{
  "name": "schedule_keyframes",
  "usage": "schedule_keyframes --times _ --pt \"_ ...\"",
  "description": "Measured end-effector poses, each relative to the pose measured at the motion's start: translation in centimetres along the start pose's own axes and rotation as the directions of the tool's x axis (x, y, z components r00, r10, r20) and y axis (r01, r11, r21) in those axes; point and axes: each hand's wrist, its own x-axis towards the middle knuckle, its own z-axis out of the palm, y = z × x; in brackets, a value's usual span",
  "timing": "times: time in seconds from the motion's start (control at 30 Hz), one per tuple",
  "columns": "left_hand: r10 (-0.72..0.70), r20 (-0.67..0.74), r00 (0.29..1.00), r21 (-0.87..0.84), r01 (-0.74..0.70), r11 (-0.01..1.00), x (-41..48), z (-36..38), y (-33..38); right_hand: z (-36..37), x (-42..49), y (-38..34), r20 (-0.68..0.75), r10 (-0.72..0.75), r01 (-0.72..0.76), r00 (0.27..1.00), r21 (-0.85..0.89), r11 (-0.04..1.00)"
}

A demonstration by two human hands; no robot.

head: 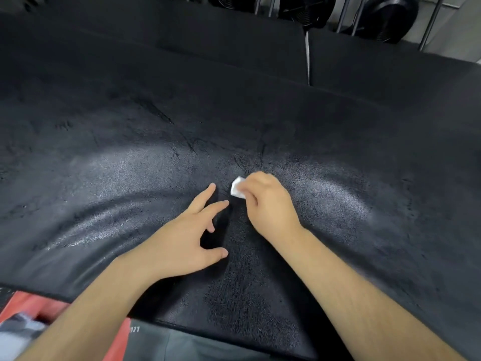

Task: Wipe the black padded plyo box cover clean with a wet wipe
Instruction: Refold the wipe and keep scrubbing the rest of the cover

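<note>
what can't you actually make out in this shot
Head view: most of the wet wipe, covered by the right hand; only a white corner shows.
Head view: the red printed item, cut by the frame's edge and the left forearm; its print is too small to read.
Head view: the fans, cut by the top edge.

We find only one bit of lettering. A short row of small pale characters [134,329] stands on the dark grey surface [151,338] at the lower edge of the view. It sits just right of the red panel [36,304] and just below the near edge of the black padded cover [104,178]. The last three marks look to us like "131" (or the same strokes seen upside down). One or two blurred strokes sit to their left, and we cannot read them. The red panel bears a greyish print [18,327], too blurred for us to tell any words.
</note>
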Motion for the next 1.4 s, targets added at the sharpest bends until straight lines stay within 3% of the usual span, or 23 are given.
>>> schedule_keyframes --times 0.1,0.23,0.37,0.5,0.67,0.77,0.83,0.9,0.97,1.07,1.13,1.3,1.4 --pt "-0.029 0.029 0.999 0.064 0.027 0.998 0.3 -0.2 0.2 0.3 1.2 -0.7 -0.015 0.033 -0.033 0.999 -0.008 0.999" --pt "-0.019 0.011 1.0 0.061 0.018 0.998 0.0 -0.2 0.1 -0.3 -0.3 -1.1 0.135 -0.078 0.08 0.988 -0.015 0.997" --pt "0.004 -0.015 1.0 0.049 -0.004 0.999 0.3 0.0 0.0 -0.4 5.0 -0.7 0.061 0.082 -0.074 0.995 -0.122 0.99" --pt "0.014 -0.022 1.0 0.04 -0.013 0.999 0.0 -0.1 0.0 0.3 2.3 -1.7 0.123 -0.051 0.057 0.991 -0.049 0.997" --pt "-0.007 0.005 1.0 0.076 0.007 0.997 -0.3 -0.2 0.4 -2.6 2.9 3.7 -0.157 0.234 -0.241 0.96 -0.03 0.97" --pt "-0.047 0.072 0.996 0.155 0.036 0.987 0.6 -1.2 1.7 -2.1 0.6 1.7 -0.053 0.136 -0.141 0.989 -0.117 0.983" --pt "-0.009 0.017 1.0 0.274 0.004 0.962 2.5 -2.7 2.2 -3.1 1.4 3.0 -0.049 0.139 -0.144 0.989 -0.114 0.983" --pt "0.077 -0.103 0.992 0.42 -0.027 0.907 5.3 -4.5 1.8 -4.0 4.1 5.6 -0.15 0.266 -0.279 0.952 -0.076 0.957" --pt "0.068 -0.149 0.987 0.465 0.009 0.885 8.2 -6.2 1.5 -4.1 5.4 5.6 -0.19 0.351 -0.368 0.917 -0.066 0.927" --pt "-0.003 -0.07 0.998 0.506 0.038 0.861 12.0 -6.5 0.9 -2.1 3.9 2.5 -0.048 0.193 -0.197 0.98 -0.113 0.974" --pt "-0.036 -0.013 0.999 0.5 0.038 0.865 13.1 -5.5 0.5 -1.6 3.3 2.3 -0.049 0.082 -0.084 0.995 -0.038 0.996" --pt "-0.032 -0.002 0.999 0.44 0.029 0.897 13.6 -4.9 -0.1 -1.5 7.5 2.8 -0.127 0.203 -0.198 0.971 0.052 0.979" --pt "-0.014 -0.013 1.0 0.459 0.019 0.888 13.5 -4.8 -0.4 -0.4 5.3 0.0 0.02 0.068 -0.068 0.998 0.038 0.997"
